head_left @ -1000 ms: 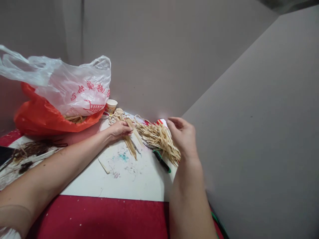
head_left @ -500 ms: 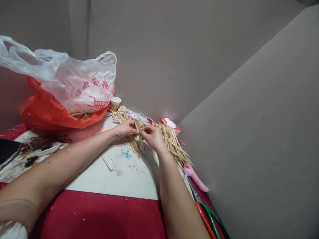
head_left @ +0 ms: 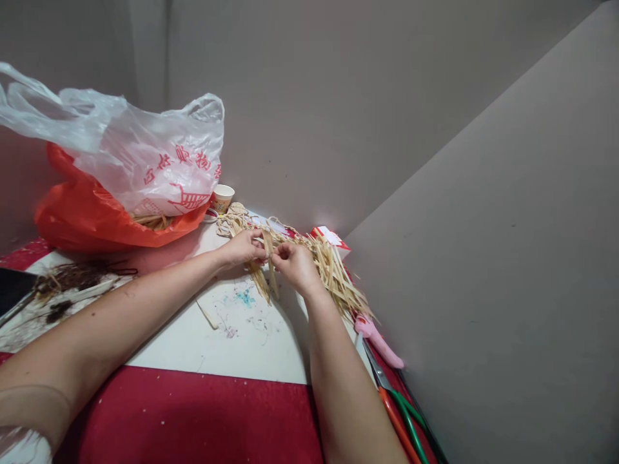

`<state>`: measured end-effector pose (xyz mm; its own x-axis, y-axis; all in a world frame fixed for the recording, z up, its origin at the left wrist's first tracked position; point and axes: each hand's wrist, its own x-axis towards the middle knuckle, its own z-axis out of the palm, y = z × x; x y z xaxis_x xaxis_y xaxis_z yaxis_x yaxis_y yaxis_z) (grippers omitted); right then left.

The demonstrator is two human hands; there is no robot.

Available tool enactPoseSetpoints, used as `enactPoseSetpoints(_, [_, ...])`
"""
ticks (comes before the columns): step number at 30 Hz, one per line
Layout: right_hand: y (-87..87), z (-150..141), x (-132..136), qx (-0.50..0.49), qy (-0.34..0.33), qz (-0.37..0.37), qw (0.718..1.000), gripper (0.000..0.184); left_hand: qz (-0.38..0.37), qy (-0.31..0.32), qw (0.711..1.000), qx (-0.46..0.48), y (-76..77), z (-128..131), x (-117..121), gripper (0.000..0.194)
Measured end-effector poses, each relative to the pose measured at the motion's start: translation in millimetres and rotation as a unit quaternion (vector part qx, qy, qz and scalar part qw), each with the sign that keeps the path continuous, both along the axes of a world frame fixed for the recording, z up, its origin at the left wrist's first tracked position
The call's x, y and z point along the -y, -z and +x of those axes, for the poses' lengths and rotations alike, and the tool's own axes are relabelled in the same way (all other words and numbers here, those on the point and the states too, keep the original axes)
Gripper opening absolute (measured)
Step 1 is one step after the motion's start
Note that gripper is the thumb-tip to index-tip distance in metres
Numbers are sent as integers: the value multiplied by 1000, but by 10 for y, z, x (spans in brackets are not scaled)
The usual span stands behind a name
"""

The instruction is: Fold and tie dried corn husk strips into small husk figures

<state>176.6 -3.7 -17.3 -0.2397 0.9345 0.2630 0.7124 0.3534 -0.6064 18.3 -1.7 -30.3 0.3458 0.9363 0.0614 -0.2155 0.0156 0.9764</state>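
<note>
My left hand (head_left: pixel 240 249) and my right hand (head_left: pixel 293 263) meet over a white board (head_left: pixel 227 341). Both pinch the top of a small bunch of pale straw strips (head_left: pixel 265 278) that hangs down between them onto the board. A larger loose pile of the same straw strips (head_left: pixel 338 278) lies just right of my right hand, against the grey wall.
A clear plastic bag (head_left: pixel 145 161) over an orange bag (head_left: pixel 91 219) sits at the back left, with a paper cup (head_left: pixel 223 197) beside it. A pink-handled tool (head_left: pixel 380 341) and orange and green scissors (head_left: pixel 399 412) lie at the right. Dark fibres (head_left: pixel 68 280) lie left. Red cloth (head_left: pixel 184 419) covers the front.
A second ago my right hand hovered open above the straw pile; it has moved left and closed on the bunch held by my left hand. The view has shifted slightly.
</note>
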Motion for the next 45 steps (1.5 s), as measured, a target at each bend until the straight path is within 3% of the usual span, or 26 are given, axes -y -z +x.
enactPoseSetpoints(6, [-75, -19, 68, 146, 67, 60, 985, 11, -23, -10, 1000, -4, -51, -4, 35, 41])
enactPoseSetpoints(9, [-79, 101, 12, 122, 112, 71, 984, 12, -29, 2, 1000, 9, -49, -3, 29, 43])
enactPoseSetpoints(11, [-116, 204, -39, 20, 138, 73, 988, 9, -28, 2, 999, 16, -35, -9, 15, 43])
enactPoseSetpoints(13, [-211, 303, -63, -148, 148, 55, 976, 6, -30, -9, 999, 20, -19, -22, -6, 42])
enactPoseSetpoints(16, [-471, 429, 12, -397, 130, 51, 907, 15, -38, -39, 998, 14, -4, -47, -42, 39])
enactPoseSetpoints(18, [-691, 511, 144, -476, 135, 126, 860, 20, -46, -59, 997, 7, 2, -60, -64, 38])
enactPoseSetpoints(20, [-896, 599, 307, -469, 173, 262, 825, 20, -51, -75, 996, 11, 7, -66, -81, 34])
enactPoseSetpoints(22, [-1034, 694, 443, -382, 234, 394, 803, 16, -49, -83, 995, 18, 16, -68, -95, 28])
enactPoseSetpoints(24, [-1071, 797, 494, -266, 296, 464, 791, 8, -50, -89, 995, 21, 27, -69, -110, 24])
enactPoseSetpoints(25, [-1047, 852, 479, -213, 322, 468, 795, 4, -54, -92, 994, 21, 33, -70, -117, 22])
enactPoseSetpoints(27, [-932, 964, 376, -128, 356, 410, 830, 5, -62, -95, 993, 23, 43, -72, -132, 20])
enactPoseSetpoints(30, [-708, 1093, 157, -2, 339, 171, 925, 9, -62, -96, 993, 28, 49, -77, -153, 18])
enactPoseSetpoints(32, [-617, 1101, 67, 54, 285, 39, 956, 16, -60, -94, 993, 27, 46, -76, -160, 18])
enactPoseSetpoints(33, [-598, 1068, 53, 59, 259, 22, 964, 21, -60, -92, 994, 27, 43, -74, -160, 17])
enactPoseSetpoints(37, [-583, 675, 152, -34, 147, 85, 985, 34, -56, -69, 996, 22, 10, -43, -122, 19])
enactPoseSetpoints(41, [-458, 160, 254, -11, -28, -3, 1000, 28, -29, -16, 999, 20, -75, 8, -27, 17])
enactPoseSetpoints(43, [-405, 57, 250, 22, -51, -33, 998, 18, -25, 6, 999, 22, -122, 24, 12, 17])
enactPoseSetpoints(45, [-411, 125, 224, 14, -22, -20, 999, 18, -32, -10, 999, 33, -153, 21, 18, 17])
